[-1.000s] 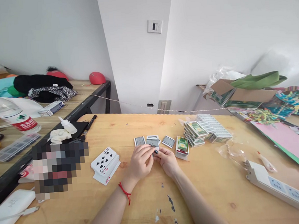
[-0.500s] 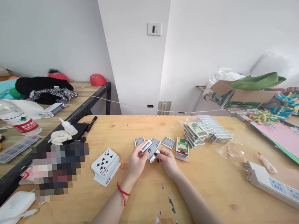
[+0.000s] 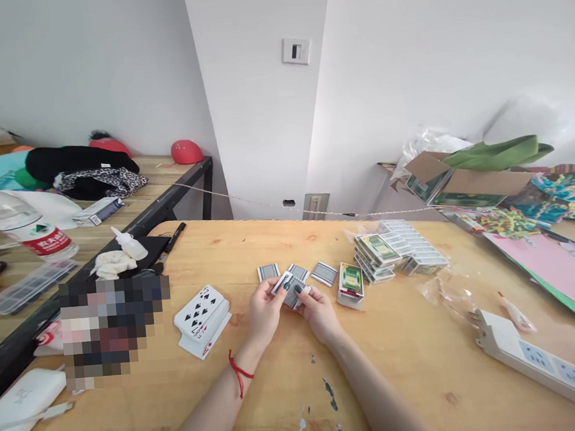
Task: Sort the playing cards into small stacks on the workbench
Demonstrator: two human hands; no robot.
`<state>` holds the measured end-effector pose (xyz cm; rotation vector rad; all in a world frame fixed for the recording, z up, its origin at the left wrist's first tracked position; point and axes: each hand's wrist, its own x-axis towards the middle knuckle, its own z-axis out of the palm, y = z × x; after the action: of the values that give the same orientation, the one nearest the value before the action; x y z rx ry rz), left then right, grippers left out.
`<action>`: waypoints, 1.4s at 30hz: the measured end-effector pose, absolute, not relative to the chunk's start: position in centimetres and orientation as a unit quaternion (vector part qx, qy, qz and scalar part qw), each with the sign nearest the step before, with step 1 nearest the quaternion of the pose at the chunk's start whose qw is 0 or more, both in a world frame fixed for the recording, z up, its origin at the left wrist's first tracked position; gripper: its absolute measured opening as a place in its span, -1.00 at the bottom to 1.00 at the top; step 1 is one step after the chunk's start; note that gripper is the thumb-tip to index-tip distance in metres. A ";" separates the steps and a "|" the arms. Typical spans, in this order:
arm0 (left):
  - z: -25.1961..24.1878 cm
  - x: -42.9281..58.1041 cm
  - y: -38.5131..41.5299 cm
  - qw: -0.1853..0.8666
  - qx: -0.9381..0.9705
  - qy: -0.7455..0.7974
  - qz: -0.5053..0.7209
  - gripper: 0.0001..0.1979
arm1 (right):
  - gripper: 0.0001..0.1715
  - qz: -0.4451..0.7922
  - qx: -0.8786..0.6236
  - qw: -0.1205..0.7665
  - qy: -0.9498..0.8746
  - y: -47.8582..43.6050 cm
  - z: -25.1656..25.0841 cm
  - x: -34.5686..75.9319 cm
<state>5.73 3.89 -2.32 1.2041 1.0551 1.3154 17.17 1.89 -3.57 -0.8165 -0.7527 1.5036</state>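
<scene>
Both hands meet over the middle of the wooden table (image 3: 402, 352). My left hand (image 3: 264, 310), with a red string at the wrist, and my right hand (image 3: 317, 311) pinch a small stack of playing cards (image 3: 292, 289) between their fingertips, patterned backs up. Three small face-down card piles (image 3: 324, 273) lie just beyond the fingers. A green card box (image 3: 351, 282) stands right of my right hand. A fanned pile of face-up cards (image 3: 200, 315) lies to the left.
Stacked card packs (image 3: 380, 254) sit at the back right, crumpled clear wrap (image 3: 443, 293) and a white power strip (image 3: 538, 358) at the right. A water bottle (image 3: 19, 223), clothes and plastic trays fill the left bench. A blurred patch (image 3: 110, 329) hides items at the left.
The cards were lifted off the middle pile on the table and turned askew between both hands. The hands drew slightly toward me.
</scene>
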 end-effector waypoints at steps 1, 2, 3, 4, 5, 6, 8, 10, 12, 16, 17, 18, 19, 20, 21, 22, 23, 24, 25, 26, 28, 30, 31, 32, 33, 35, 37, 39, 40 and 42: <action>-2.4 5.7 3.9 0.514 0.497 0.437 0.545 -0.73 | -0.68 0.649 -0.351 0.589 -0.329 1.9 -3.6 17.2; -2.5 5.7 3.9 0.515 0.496 0.439 0.543 -0.72 | -0.68 0.652 -0.352 0.583 -0.334 1.8 -3.6 17.2; -2.5 5.7 4.0 0.513 0.499 0.442 0.540 -0.69 | -0.69 0.655 -0.353 0.577 -0.338 1.8 -3.6 17.3; -2.6 5.6 4.0 0.508 0.505 0.448 0.535 -0.67 | -0.69 0.657 -0.354 0.572 -0.341 1.7 -3.6 17.3; -2.7 5.6 4.0 0.500 0.513 0.455 0.529 -0.65 | -0.69 0.659 -0.355 0.569 -0.342 1.7 -3.7 17.3; -2.8 5.5 4.0 0.491 0.522 0.463 0.522 -0.63 | -0.69 0.660 -0.354 0.567 -0.343 1.6 -3.7 17.3; -3.0 5.4 4.0 0.466 0.543 0.474 0.513 -0.63 | -0.68 0.661 -0.353 0.565 -0.346 1.6 -3.7 17.3; -3.1 5.3 3.9 0.435 0.566 0.479 0.511 -0.65 | -0.67 0.660 -0.354 0.564 -0.348 1.6 -3.7 17.3; -3.1 5.2 3.6 0.396 0.594 0.482 0.508 -0.67 | -0.66 0.657 -0.360 0.562 -0.351 1.6 -3.8 17.2; -2.9 5.3 3.0 0.330 0.637 0.504 0.481 -0.69 | -0.64 0.643 -0.365 0.565 -0.366 1.6 -3.7 17.1; -2.8 5.3 2.9 0.311 0.648 0.507 0.476 -0.69 | -0.63 0.637 -0.369 0.567 -0.371 1.5 -3.7 17.1; -2.8 5.3 2.9 0.291 0.660 0.508 0.470 -0.69 | -0.62 0.629 -0.375 0.567 -0.378 1.5 -3.7 17.1; -2.8 5.3 2.8 0.268 0.674 0.508 0.464 -0.69 | -0.61 0.620 -0.384 0.566 -0.384 1.5 -3.8 17.1; -2.8 5.3 2.9 0.246 0.689 0.506 0.457 -0.69 | -0.60 0.611 -0.396 0.564 -0.390 1.4 -3.8 17.1; -2.8 5.3 2.9 0.225 0.703 0.503 0.450 -0.69 | -0.59 0.602 -0.407 0.563 -0.394 1.4 -3.9 17.1; -2.9 5.3 2.9 0.207 0.716 0.499 0.442 -0.68 | -0.58 0.595 -0.416 0.562 -0.397 1.4 -4.0 17.1; -2.9 5.2 3.0 0.194 0.728 0.494 0.434 -0.67 | -0.58 0.592 -0.420 0.562 -0.397 1.5 -4.1 17.2; -3.0 5.2 3.0 0.184 0.739 0.487 0.427 -0.66 | -0.58 0.593 -0.419 0.563 -0.396 1.5 -4.2 17.2; -3.0 5.2 3.0 0.177 0.749 0.479 0.422 -0.64 | -0.58 0.597 -0.415 0.564 -0.392 1.6 -4.3 17.2; -3.0 5.1 3.0 0.176 0.757 0.470 0.418 -0.63 | -0.58 0.602 -0.409 0.565 -0.388 1.6 -4.3 17.2; -2.8 5.1 2.9 0.193 0.765 0.453 0.416 -0.62 | -0.60 0.607 -0.403 0.572 -0.377 1.7 -4.4 17.3; -2.5 5.2 2.8 0.251 0.751 0.439 0.423 -0.64 | -0.64 0.605 -0.402 0.582 -0.366 1.8 -4.4 17.4; -2.3 5.2 2.9 0.301 0.731 0.435 0.431 -0.65 | -0.65 0.606 -0.400 0.584 -0.362 1.9 -4.3 17.5; -2.1 5.1 2.9 0.365 0.698 0.429 0.442 -0.66 | -0.66 0.611 -0.396 0.583 -0.359 1.9 -4.2 17.7; -1.9 5.1 3.0 0.439 0.652 0.420 0.453 -0.66 | -0.66 0.619 -0.391 0.579 -0.358 1.9 -4.1 17.8; -1.7 4.9 3.4 0.591 0.519 0.388 0.480 -0.62 | -0.64 0.638 -0.380 0.564 -0.360 2.0 -3.8 18.1; -1.6 4.7 3.9 0.691 0.395 0.356 0.489 -0.63 | -0.62 0.651 -0.371 0.553 -0.366 2.1 -3.7 18.4; -1.5 4.5 4.2 0.741 0.330 0.343 0.474 -0.72 | -0.61 0.660 -0.363 0.542 -0.373 2.1 -3.6 18.4; -1.5 4.5 4.3 0.755 0.319 0.341 0.460 -0.78 | -0.61 0.664 -0.359 0.537 -0.377 2.2 -3.6 18.4; -1.5 4.5 4.3 0.774 0.318 0.336 0.433 -0.85 | -0.60 0.668 -0.354 0.531 -0.384 2.2 -3.7 18.3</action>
<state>4.48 4.31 -1.50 0.6890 0.7267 0.9377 18.31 2.19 -3.69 -0.8438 -0.9154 1.5943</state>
